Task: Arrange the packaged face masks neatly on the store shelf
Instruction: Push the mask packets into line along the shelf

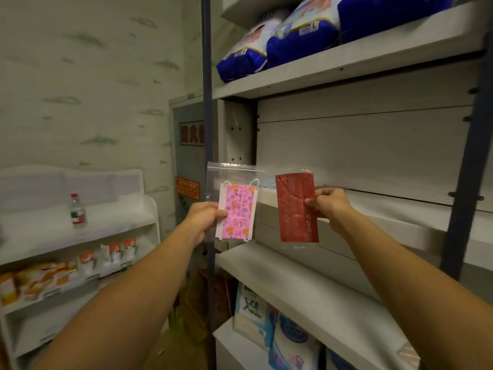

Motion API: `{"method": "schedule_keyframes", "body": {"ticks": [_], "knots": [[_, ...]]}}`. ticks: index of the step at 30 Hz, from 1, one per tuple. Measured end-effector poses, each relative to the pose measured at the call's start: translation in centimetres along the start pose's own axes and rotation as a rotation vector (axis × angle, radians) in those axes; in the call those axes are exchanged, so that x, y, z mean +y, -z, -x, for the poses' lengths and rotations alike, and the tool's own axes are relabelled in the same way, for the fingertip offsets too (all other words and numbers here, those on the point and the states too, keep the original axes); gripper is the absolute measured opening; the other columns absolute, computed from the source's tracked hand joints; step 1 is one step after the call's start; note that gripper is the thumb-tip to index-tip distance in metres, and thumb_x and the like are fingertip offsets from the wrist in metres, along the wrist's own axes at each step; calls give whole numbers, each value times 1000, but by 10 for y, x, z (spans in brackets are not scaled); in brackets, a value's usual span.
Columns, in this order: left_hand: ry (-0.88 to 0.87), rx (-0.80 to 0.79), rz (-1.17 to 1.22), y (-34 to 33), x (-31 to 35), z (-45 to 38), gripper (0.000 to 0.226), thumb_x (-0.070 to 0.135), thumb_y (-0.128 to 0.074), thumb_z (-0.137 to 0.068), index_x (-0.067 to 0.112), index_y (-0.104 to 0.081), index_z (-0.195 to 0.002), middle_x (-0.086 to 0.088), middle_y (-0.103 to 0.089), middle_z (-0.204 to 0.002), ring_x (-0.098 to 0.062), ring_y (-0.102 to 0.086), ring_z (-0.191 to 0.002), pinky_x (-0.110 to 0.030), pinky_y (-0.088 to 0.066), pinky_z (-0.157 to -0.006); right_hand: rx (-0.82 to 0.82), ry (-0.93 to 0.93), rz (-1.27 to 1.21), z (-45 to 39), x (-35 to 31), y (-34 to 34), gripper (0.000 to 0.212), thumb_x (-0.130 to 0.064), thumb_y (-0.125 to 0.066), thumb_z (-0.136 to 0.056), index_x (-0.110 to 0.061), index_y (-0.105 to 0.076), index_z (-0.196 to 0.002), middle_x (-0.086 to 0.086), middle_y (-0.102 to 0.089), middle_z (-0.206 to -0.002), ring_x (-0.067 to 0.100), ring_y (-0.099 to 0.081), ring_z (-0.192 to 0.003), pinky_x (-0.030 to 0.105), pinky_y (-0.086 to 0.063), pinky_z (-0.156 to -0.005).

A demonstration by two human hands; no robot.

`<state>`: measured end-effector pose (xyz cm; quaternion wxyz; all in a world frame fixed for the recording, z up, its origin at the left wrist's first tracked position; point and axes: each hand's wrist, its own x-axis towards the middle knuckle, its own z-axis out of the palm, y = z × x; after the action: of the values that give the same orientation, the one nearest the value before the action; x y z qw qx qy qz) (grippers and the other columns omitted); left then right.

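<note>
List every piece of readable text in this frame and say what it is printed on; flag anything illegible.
"L": size label on a blue diaper pack, top shelf.
"oidio" (uncertain), running sideways: red mask packet pinched in the right hand.
Red signs on the grey door: characters too blurred.
Bottle label, orange packs, lower blue-and-white packs: too small.
Pink mask packet, left hand: none.

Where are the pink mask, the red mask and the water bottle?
pink mask (237, 212): head view, middle of the patterned mask inside its clear bag.
red mask (292, 198): head view, upper middle of the red pack.
water bottle (78, 210): head view, on its label.
</note>
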<state>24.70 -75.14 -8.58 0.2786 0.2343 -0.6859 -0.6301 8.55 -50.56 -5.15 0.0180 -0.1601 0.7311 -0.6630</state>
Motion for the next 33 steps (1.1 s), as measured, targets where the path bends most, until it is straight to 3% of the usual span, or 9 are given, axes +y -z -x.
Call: {"method": "schedule_keyframes", "body": {"ticks": [3,7,10,14,17,23,30,33], "knots": [[-12,4,-3,4,0,-32,16,1,-67,-91,10,-70,-103,-10,-75,-101,-27,-74,-91,-45,-62,-82,-14,13,-4,-27,-1,-23,14,2,-71,-87,-5,-65,-98,14,-71,-99,29,-70,-94,47,-57,-91],[-8,10,6,9,7,-81,17,-1,-67,-91,6,-70,-106,-12,-76,-102,-27,-75,-89,-42,-63,-76,-24,34,-3,-68,-9,-48,18,1,-69,-89,-12,-58,-84,15,-71,-99,29,-70,-96,46,-57,-90],[-18,6,-11,11,15,-117,17,2,-67,-91,8,-69,-107,-11,-76,-103,-26,-75,-90,-42,-63,-77,-19,31,-12,-100,-16,-61,16,1,-67,-90,-12,-57,-88,15,-70,-101,29,-69,-96,44,-58,-89],[-46,12,-23,9,24,-159,14,3,-67,-92,9,-70,-105,-10,-76,-102,-26,-75,-91,-41,-63,-77,-37,33,-17,-136,-22,-78,13,2,-65,-92,-7,-59,-99,15,-69,-101,26,-69,-89,35,-57,-71],[-66,20,-18,9,25,-185,13,4,-67,-92,9,-70,-103,-10,-76,-101,-25,-75,-91,-41,-63,-76,-55,37,-18,-159,-24,-93,17,1,-65,-92,-4,-61,-108,14,-70,-101,28,-69,-93,33,-55,-68],[-88,10,11,13,17,-225,11,5,-69,-92,10,-71,-101,-9,-76,-101,-24,-75,-91,-41,-63,-78,-66,46,-26,-192,-21,-127,16,3,-64,-92,-12,-57,-90,12,-68,-96,21,-66,-82,31,-53,-67],[-107,-32,16,26,12,-283,12,5,-67,-93,9,-70,-104,-10,-75,-103,-23,-75,-91,-41,-63,-80,6,57,-57,-225,-17,-161,14,-1,-64,-94,-14,-59,-93,8,-68,-97,19,-67,-85,29,-51,-66],[-99,-67,-1,29,15,-308,12,4,-65,-94,11,-68,-103,-9,-74,-102,-25,-74,-93,-40,-63,-77,49,66,-49,-237,-15,-176,14,-1,-64,-94,-15,-60,-93,8,-69,-97,20,-67,-88,34,-54,-74]]}}
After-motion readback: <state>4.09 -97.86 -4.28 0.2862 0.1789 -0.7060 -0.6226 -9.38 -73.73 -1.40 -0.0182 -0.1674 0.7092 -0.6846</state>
